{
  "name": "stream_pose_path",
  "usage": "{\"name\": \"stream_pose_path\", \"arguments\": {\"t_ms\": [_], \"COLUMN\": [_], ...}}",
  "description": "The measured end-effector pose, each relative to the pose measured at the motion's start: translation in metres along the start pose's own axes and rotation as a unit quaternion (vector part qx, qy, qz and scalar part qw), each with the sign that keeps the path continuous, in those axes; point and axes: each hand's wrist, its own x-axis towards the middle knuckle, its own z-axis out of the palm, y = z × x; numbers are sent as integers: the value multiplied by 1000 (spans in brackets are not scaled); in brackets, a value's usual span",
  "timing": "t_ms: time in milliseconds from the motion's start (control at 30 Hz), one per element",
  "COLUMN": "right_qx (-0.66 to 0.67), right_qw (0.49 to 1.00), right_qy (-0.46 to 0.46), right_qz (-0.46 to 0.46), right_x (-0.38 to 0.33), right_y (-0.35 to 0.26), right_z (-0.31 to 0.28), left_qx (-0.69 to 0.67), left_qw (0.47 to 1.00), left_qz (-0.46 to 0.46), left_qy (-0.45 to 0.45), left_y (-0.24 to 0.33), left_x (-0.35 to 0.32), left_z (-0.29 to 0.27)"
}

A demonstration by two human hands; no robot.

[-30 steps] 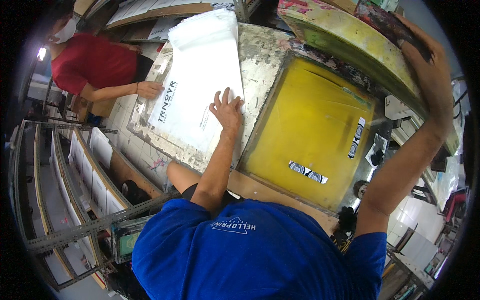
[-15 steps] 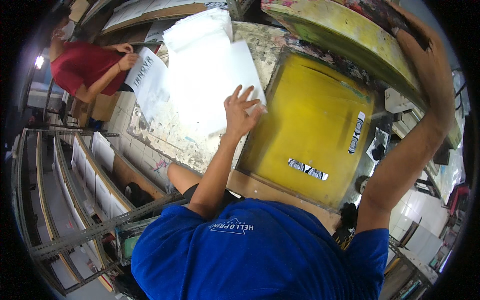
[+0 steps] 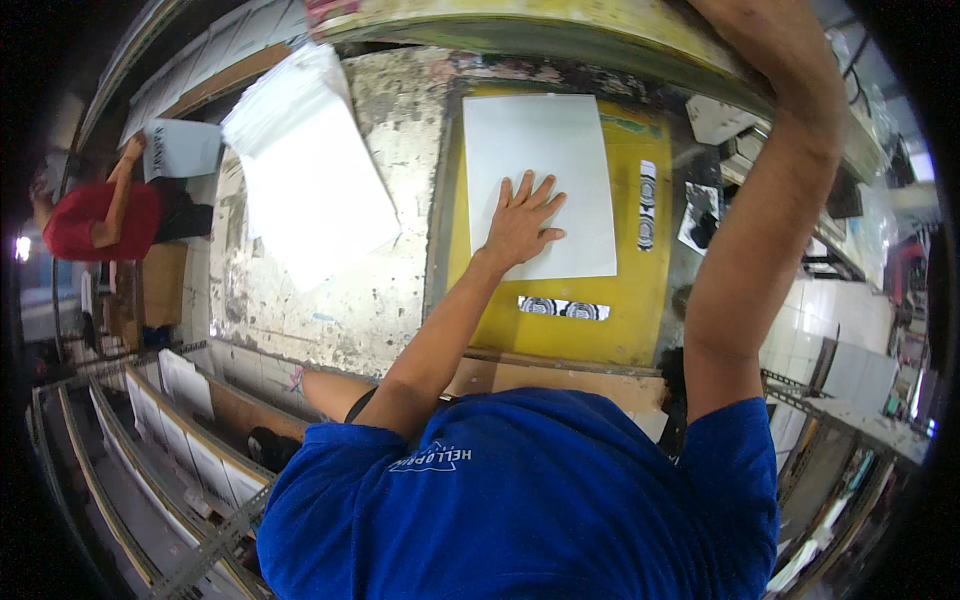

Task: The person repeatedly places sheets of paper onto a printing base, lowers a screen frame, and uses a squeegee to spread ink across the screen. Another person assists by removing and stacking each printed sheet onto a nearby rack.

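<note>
My left hand (image 3: pixel 522 225) lies flat, fingers spread, on a white sheet of paper (image 3: pixel 540 130). That sheet rests on a yellow board (image 3: pixel 640 300), close to two short strips with a black-and-white ring pattern, one strip (image 3: pixel 564 309) below it and another strip (image 3: pixel 647 200) to its right. At the upper right my right hand (image 3: pixel 745 18) reaches up to a raised, paint-stained yellow-green frame (image 3: pixel 560 38). The picture's top edge cuts off its fingers, so their grip is hidden.
A stack of white paper (image 3: pixel 310 180) lies fanned on the paint-spotted table (image 3: pixel 390 90) to the left. Beyond it, a person in a red shirt (image 3: pixel 105 220) holds a printed sheet (image 3: pixel 182 148). Metal shelving (image 3: pixel 150 430) stands at the lower left.
My left hand has moved right from the paper stack to the yellow board, which now bears a white sheet. My right arm stays raised by the frame. The person in red has turned with the printed sheet.
</note>
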Motion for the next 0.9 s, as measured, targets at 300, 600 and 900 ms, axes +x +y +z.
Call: {"name": "stream_pose_path", "arguments": {"t_ms": [300, 600, 900], "right_qx": [143, 67, 82], "right_qw": [986, 996, 995], "right_qy": [-84, -67, -57], "right_qz": [-4, 1, 9], "right_x": [7, 6, -8], "right_y": [23, 19, 1], "right_z": [-5, -4, -5], "left_qx": [-5, -29, -54], "left_qw": [997, 997, 995], "left_qz": [51, 64, 89], "left_qy": [-60, -43, -2], "left_y": [33, 42, 40], "left_x": [19, -1, -3], "left_z": [16, 19, 11]}}
